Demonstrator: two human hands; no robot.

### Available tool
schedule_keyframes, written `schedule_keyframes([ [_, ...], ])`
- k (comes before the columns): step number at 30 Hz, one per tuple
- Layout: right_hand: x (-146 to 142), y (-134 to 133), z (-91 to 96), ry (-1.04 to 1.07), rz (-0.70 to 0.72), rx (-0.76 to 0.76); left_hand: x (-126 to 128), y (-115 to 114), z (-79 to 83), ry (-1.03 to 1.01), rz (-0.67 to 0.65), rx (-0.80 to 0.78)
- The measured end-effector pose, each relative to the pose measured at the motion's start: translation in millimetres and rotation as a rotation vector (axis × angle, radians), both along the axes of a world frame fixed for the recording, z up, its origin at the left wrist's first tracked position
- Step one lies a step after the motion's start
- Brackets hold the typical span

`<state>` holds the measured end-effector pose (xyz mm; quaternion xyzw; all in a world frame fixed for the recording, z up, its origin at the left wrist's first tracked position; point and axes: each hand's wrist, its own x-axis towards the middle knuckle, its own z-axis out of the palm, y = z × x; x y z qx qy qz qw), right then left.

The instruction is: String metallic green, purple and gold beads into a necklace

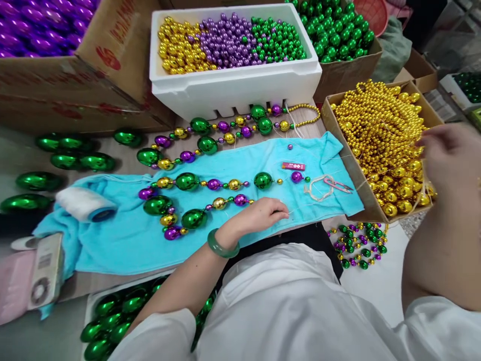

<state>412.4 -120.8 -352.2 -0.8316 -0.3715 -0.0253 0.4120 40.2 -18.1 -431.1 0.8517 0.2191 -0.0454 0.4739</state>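
Observation:
My left hand [268, 213] lies low over the turquoise towel [124, 240], fingertips pinched on a thin thread that runs right. Beside it, a bead strand [193, 219] of green, purple and gold beads bends in a U across the towel. My right hand [445, 150] is raised at the right, over the box of gold beads [379, 120]. Its fingers look pinched together, but blur hides what they hold. Between the hands lie thread snips [338, 185], a loop of cord [319, 189], a small pink packet [293, 166] and a loose purple bead [296, 177].
Behind the towel lies another bead strand [207, 145], below a white foam box [236, 87] of gold, purple and green beads. A thread spool [86, 204] and large green beads [39, 180] are at left. A finished-looking necklace [361, 245] hangs at lower right.

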Motion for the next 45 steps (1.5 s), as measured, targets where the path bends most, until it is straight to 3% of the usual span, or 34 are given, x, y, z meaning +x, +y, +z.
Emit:
schedule_keyframes([
  [3,-59.5,10.2,-36.7,-0.200,0.366,-0.592,4.2,-3.5,5.4,0.030,-0.076,0.122],
  [5,-87.9,16.5,-62.7,-0.258,0.599,-0.822,6.9,-6.4,8.3,0.053,-0.116,0.183],
  [9,-111.0,22.0,-100.1,-0.322,0.759,-0.919,11.2,-11.0,10.8,0.052,-0.148,0.237],
  [12,-105.9,24.4,-107.7,-0.320,0.758,-0.902,11.6,-10.7,13.3,0.009,-0.142,0.214],
  [17,-91.6,27.8,-90.2,-0.231,0.718,-0.827,5.4,-4.6,25.4,-0.109,-0.028,0.096],
  [19,-99.8,26.0,-82.3,-0.004,0.819,-0.708,2.5,-1.5,31.2,-0.205,0.086,0.066],
  [22,-127.6,21.1,-80.8,0.408,1.082,-0.525,-2.8,5.2,38.9,-0.353,0.332,0.004],
  [24,-142.7,18.8,-85.5,0.472,1.117,-0.549,-9.3,11.8,43.9,-0.440,0.500,-0.055],
  [26,-143.7,18.5,-88.3,0.468,1.030,-0.562,-19.6,19.4,49.2,-0.534,0.634,-0.121],
  [28,-128.6,20.1,-83.5,0.489,0.894,-0.471,-32.7,26.7,54.2,-0.639,0.728,-0.174],
  [32,-78.9,30.2,-51.2,0.528,0.625,-0.194,-58.0,36.1,60.7,-0.836,0.873,-0.207],
  [35,-54.8,42.0,-23.6,0.541,0.557,-0.156,-69.0,39.5,62.5,-0.948,0.981,-0.190],
  [39,-44.6,52.1,5.0,0.488,0.479,-0.156,-75.0,44.4,62.9,-1.100,1.076,-0.174],
  [45,-22.3,27.2,45.2,0.263,0.432,0.099,-83.1,50.9,58.5,-1.193,1.041,-0.254],
])
